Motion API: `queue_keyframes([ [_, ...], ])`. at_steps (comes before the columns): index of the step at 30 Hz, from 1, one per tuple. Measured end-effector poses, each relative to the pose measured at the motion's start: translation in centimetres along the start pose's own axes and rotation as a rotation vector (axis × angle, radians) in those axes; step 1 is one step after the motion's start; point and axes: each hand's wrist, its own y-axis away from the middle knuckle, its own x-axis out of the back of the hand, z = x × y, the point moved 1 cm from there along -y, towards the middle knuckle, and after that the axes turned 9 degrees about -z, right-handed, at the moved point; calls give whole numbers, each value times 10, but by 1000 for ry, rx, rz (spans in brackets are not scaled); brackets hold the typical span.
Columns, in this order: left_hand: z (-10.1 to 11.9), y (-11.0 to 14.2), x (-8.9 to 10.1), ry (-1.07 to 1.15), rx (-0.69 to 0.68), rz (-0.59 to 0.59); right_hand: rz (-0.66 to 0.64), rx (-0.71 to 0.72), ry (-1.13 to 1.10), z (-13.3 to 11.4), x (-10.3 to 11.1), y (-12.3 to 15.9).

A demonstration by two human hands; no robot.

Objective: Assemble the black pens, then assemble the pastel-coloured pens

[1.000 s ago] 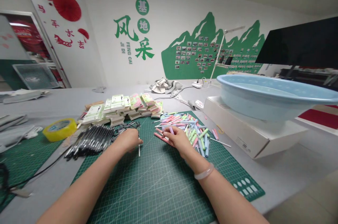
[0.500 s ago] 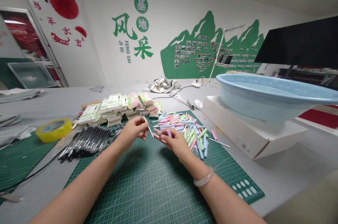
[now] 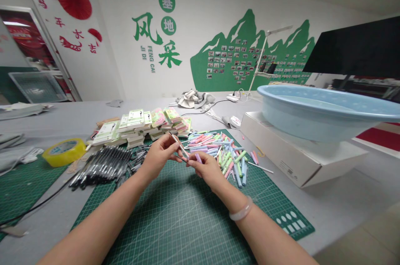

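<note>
Over the cutting mat (image 3: 175, 223), my left hand (image 3: 161, 153) is closed on a thin white stick (image 3: 178, 144) that looks like a pen refill. The stick slants down toward my other hand. My right hand (image 3: 208, 170) pinches with its fingers, and a short purple pen cap (image 3: 198, 158) stands up from its grip. The fingertips of both hands meet at the stick's lower end, so what else they hold there is hidden. Just behind my right hand lies a heap of pastel pen parts (image 3: 228, 156): pink, blue, green and purple tubes with thin white sticks among them.
Black pens (image 3: 103, 167) lie in a pile at the left, beside a yellow tape roll (image 3: 64, 152). Stacked small boxes (image 3: 136, 121) stand behind them. On the right, a blue basin (image 3: 312, 115) rests on a white carton (image 3: 275, 156). Grey cloth (image 3: 193, 100) lies farther back.
My hands have come together: the left moved right, and the white stick's lower end now meets the right fingertips. A pink piece seen between the hands is now mostly hidden.
</note>
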Motion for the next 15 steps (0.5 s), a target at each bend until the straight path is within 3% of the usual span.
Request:
queue_keyframes([
  [15, 2, 0, 1, -123, -22, -69, -46, 20, -39, 8, -6, 1],
])
